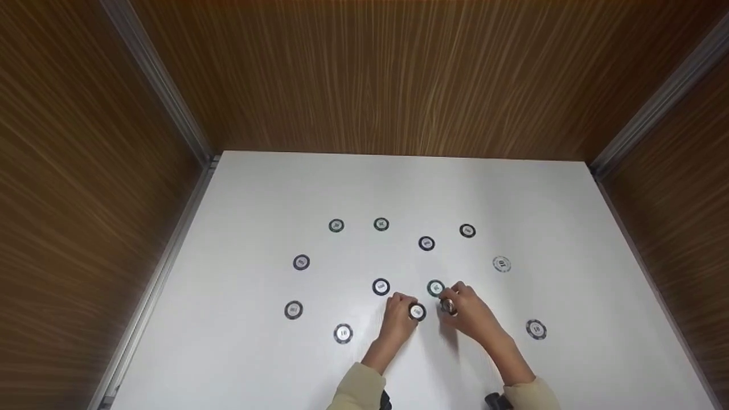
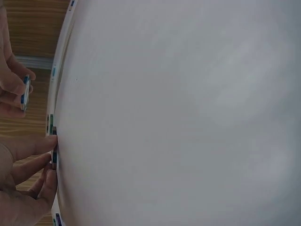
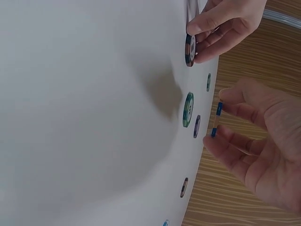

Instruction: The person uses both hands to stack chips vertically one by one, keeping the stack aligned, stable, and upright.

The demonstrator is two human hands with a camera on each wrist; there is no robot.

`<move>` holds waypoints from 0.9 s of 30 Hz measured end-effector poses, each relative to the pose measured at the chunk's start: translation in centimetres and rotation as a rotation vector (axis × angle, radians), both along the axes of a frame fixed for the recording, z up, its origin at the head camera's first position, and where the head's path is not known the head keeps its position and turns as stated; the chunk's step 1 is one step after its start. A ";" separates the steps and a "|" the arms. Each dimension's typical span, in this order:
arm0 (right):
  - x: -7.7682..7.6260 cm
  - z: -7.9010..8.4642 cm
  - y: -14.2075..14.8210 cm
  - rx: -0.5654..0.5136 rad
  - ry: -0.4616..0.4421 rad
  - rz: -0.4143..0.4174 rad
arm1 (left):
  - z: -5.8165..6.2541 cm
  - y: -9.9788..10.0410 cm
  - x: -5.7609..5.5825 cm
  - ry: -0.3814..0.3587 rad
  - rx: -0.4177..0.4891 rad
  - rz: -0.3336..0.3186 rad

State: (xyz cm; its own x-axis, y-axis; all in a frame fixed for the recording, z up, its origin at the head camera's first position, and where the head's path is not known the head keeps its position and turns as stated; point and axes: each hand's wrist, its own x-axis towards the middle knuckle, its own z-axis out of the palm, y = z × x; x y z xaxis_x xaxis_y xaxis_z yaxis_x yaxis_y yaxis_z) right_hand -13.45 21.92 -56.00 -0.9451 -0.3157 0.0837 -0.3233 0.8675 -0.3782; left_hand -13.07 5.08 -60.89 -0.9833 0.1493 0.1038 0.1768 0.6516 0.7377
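Observation:
My left hand (image 1: 398, 319) holds a dark-rimmed poker chip (image 1: 417, 311) marked 100 by its edge, thumb and fingers at opposite sides, down at the white table. To its right, my right hand (image 1: 470, 313) pinches another poker chip (image 1: 448, 306) between thumb and fingertips. That second chip is tilted and raised, with a shadow below the hand; blue patches show on the edge of this chip (image 3: 217, 120) in the right wrist view. A green-rimmed chip (image 1: 435, 288) lies flat just beyond the right fingertips. Close beyond the left hand lies a dark chip (image 1: 381, 286).
More chips lie spread flat on the white table (image 1: 250, 364): a pale one (image 1: 502, 263) and a grey-rimmed one (image 1: 536, 329) on the right, a chip (image 1: 343, 333) left of the left hand, several farther back and left. Brown wood-grain panels (image 1: 364, 80) enclose the table's back and sides.

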 end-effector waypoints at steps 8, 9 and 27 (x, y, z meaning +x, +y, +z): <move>-0.5 -0.7 -1.2 0.002 0.029 0.047 | -0.2 0.0 -0.1 0.054 0.012 0.008; -0.6 -0.8 -1.4 0.001 0.030 0.050 | -0.2 0.0 -0.1 0.060 0.015 0.008; -0.3 -3.2 -2.6 -0.025 0.097 0.115 | -0.2 0.0 0.1 0.109 -0.020 0.015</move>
